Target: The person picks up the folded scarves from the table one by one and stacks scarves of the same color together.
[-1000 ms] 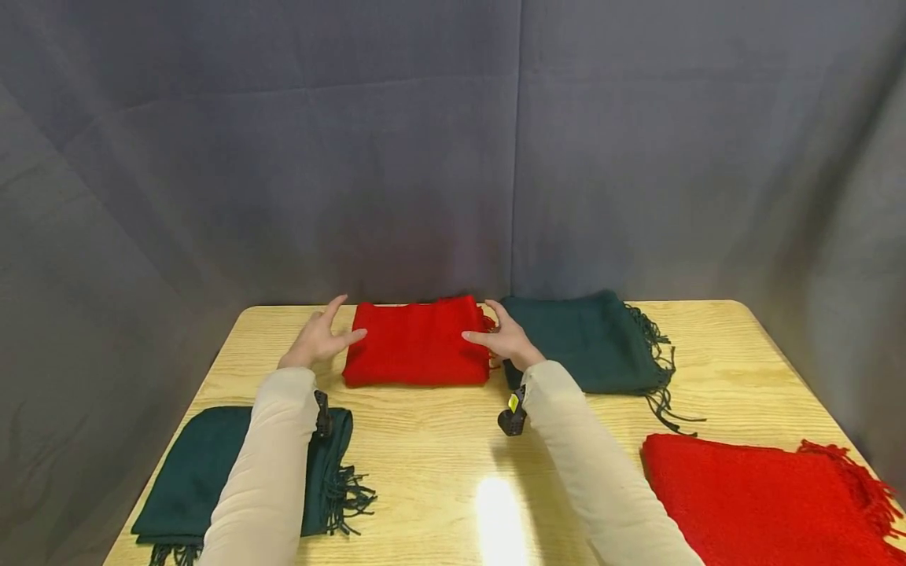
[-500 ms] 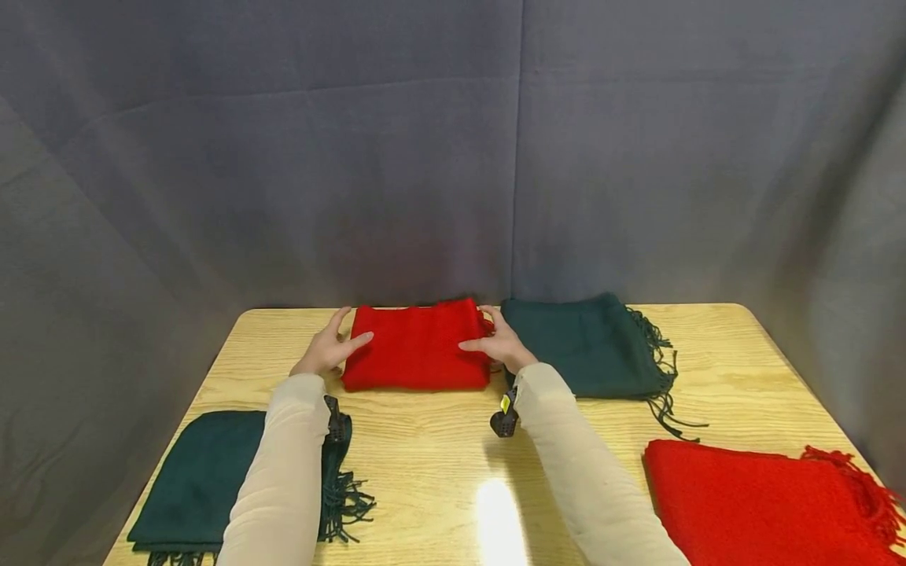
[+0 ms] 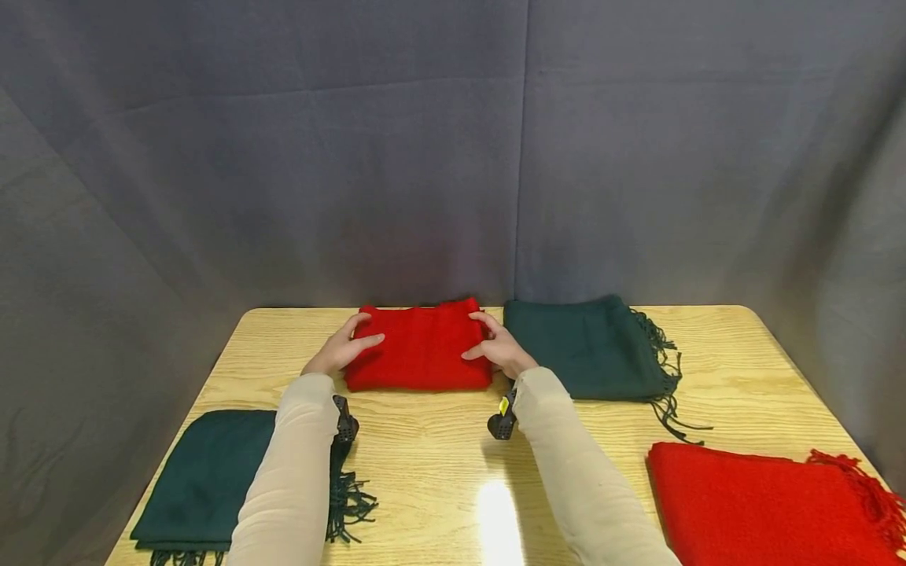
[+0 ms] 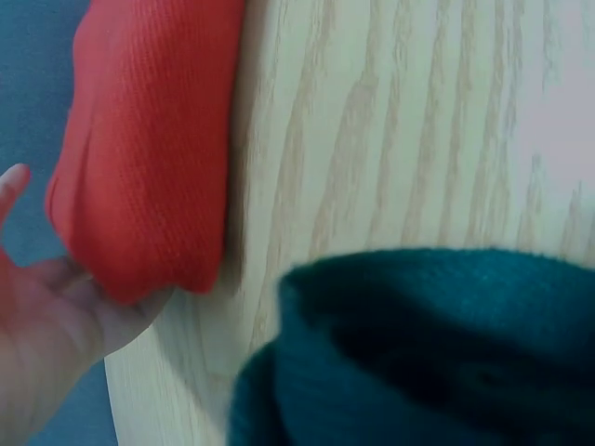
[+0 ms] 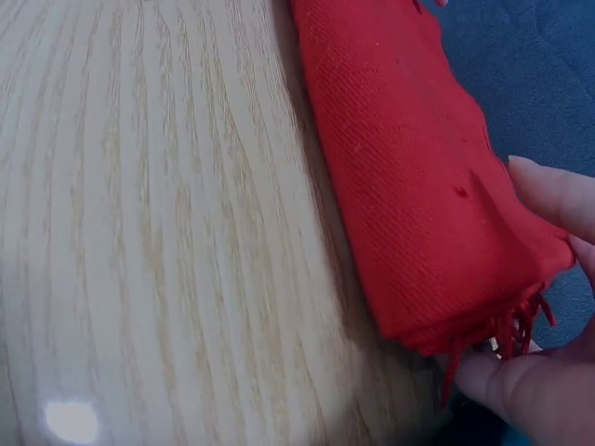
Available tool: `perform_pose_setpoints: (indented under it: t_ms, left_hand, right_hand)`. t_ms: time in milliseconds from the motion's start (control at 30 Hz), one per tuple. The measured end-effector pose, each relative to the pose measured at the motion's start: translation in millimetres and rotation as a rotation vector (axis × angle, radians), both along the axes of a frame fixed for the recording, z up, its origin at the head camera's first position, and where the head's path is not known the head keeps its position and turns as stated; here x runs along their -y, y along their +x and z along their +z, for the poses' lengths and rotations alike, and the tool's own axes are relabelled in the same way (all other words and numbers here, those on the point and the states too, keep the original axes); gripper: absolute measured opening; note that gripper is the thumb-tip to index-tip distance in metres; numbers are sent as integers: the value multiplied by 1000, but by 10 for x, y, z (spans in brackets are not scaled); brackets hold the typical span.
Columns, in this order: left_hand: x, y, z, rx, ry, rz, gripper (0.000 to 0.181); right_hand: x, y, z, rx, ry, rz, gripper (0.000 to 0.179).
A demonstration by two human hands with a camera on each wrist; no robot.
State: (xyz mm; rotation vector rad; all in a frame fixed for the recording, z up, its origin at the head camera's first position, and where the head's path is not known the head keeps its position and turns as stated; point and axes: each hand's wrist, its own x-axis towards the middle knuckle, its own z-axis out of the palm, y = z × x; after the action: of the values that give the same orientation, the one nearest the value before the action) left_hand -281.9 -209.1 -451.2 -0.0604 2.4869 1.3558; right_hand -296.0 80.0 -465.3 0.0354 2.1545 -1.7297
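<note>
At the far middle of the table lies a folded red scarf (image 3: 418, 346). My left hand (image 3: 340, 350) is at its left end. In the left wrist view, some fingers reach under that end and one raised digit stands apart. At the scarf's right end my right hand (image 3: 501, 350) curls round the corner. In the right wrist view its fingers (image 5: 558, 195) touch the back edge, and the rest of the hand is at the fringe. A folded dark green scarf (image 3: 594, 346) lies just right of this hand. The undersides of the hands are partly hidden.
Another dark green folded scarf (image 3: 205, 472) with fringe lies at the near left, under my left forearm. At the near right is a second red scarf (image 3: 764, 503). A grey curtain (image 3: 425, 157) stands behind the wooden table (image 3: 425, 456).
Both hands have moved inward over the ends of the far red scarf. The right hand now covers the fringe that was visible. The scarf itself has stayed in about the same place.
</note>
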Motion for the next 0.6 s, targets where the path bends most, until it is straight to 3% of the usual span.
perform_pose_setpoints:
  t_ms: [133, 300, 600]
  left_hand:
    - [7, -15, -4, 18, 73, -37, 68]
    - [-19, -33, -37, 83, 172, -31, 71]
    - [-96, -41, -79, 134, 194, -27, 84]
  right_hand:
    - [-1, -21, 21, 3, 13, 10, 75]
    - [0, -46, 30, 35, -12, 14, 74]
    - [-23, -63, -24, 68, -8, 56, 74]
